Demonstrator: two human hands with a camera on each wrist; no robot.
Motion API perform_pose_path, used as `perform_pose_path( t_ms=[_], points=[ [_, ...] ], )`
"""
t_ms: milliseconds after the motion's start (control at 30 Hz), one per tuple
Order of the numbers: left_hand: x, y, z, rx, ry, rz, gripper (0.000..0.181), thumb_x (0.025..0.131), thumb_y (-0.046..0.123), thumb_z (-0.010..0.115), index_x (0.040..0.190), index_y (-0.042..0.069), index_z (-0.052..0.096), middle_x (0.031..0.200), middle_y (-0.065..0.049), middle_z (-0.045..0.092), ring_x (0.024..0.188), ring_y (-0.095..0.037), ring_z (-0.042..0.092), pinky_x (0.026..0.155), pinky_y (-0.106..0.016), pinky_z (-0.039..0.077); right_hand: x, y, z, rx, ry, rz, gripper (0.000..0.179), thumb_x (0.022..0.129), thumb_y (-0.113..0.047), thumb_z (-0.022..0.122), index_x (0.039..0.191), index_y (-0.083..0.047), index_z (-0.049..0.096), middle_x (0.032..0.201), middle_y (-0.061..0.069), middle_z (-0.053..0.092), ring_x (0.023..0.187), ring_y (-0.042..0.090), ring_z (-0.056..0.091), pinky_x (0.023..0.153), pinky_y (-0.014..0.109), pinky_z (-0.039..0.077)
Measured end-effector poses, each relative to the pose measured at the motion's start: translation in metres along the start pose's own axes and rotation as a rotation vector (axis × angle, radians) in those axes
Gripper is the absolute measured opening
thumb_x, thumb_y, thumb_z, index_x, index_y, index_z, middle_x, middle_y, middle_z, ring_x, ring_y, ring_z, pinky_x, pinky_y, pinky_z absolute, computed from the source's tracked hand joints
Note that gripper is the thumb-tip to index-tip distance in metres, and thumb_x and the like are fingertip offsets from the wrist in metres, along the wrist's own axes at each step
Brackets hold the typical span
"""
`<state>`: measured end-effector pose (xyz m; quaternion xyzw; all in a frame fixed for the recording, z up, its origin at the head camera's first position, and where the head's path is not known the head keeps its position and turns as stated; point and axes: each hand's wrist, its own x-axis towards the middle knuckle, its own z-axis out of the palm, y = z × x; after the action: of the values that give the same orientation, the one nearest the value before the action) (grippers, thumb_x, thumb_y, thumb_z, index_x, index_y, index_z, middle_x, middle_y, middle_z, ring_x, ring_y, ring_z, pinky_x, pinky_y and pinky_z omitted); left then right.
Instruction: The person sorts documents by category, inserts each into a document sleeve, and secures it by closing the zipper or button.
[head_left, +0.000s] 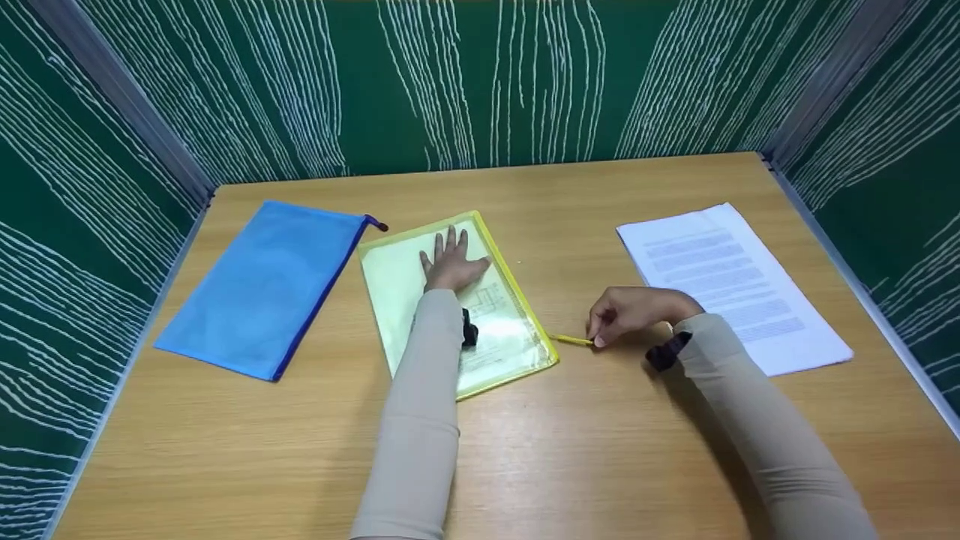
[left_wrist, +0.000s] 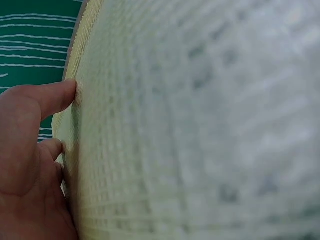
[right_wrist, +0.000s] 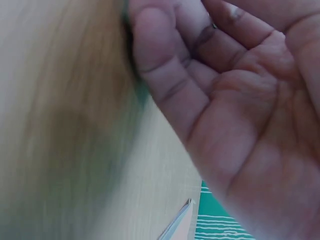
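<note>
A clear mesh zip pouch with yellow edging [head_left: 517, 279] lies at a slant in the middle of the table, printed paper visible inside it. My left hand [head_left: 453, 264] rests flat on its upper part with fingers spread. In the left wrist view, the pouch's mesh surface [left_wrist: 150, 120] fills most of the picture, with the left thumb and fingers at its side. Off the pouch's lower right corner runs a narrow yellow zipper tab [head_left: 571, 340], and my right hand [head_left: 634, 311] pinches its outer end. In the right wrist view, the curled fingers [right_wrist: 172, 85] hide the tab.
A blue zip pouch [head_left: 262, 289] with a dark blue zipper edge lies on the left of the table. On the right is a stack of printed sheets [head_left: 720, 262], partly behind the right wrist. Green panels with white lines [head_left: 487, 82] enclose the wooden table [head_left: 525, 465].
</note>
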<state>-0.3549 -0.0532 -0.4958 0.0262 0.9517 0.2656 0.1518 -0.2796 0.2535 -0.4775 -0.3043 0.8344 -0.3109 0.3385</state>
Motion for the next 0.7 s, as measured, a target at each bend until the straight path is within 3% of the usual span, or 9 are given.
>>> perform_pose_path(
  t_ms=[200, 700],
  points=[
    [0.0, 0.002, 0.001, -0.005, 0.012, -0.011, 0.078, 0.094, 0.054, 0.045, 0.156, 0.021, 0.01, 0.163, 0.001, -0.007, 0.149, -0.024, -0.015, 0.116, -0.055, -0.015, -0.013, 0.002, 0.003, 0.026, -0.023, 0.029, 0.015, 0.081, -0.014, 0.076, 0.092, -0.003, 0.075, 0.086, 0.006, 0.072, 0.066, 0.0, 0.049, 0.061, 0.016, 0.042],
    [-0.002, 0.001, 0.0, -0.011, 0.009, -0.005, 0.076, 0.094, 0.053, 0.045, 0.156, 0.023, 0.014, 0.163, 0.0, -0.006, 0.149, -0.025, -0.015, 0.115, -0.055, -0.015, -0.022, -0.001, 0.008, 0.01, -0.088, 0.069, 0.013, 0.081, -0.014, 0.076, 0.09, -0.005, 0.075, 0.084, 0.002, 0.071, 0.065, 0.001, 0.049, 0.059, 0.016, 0.041]
  ],
)
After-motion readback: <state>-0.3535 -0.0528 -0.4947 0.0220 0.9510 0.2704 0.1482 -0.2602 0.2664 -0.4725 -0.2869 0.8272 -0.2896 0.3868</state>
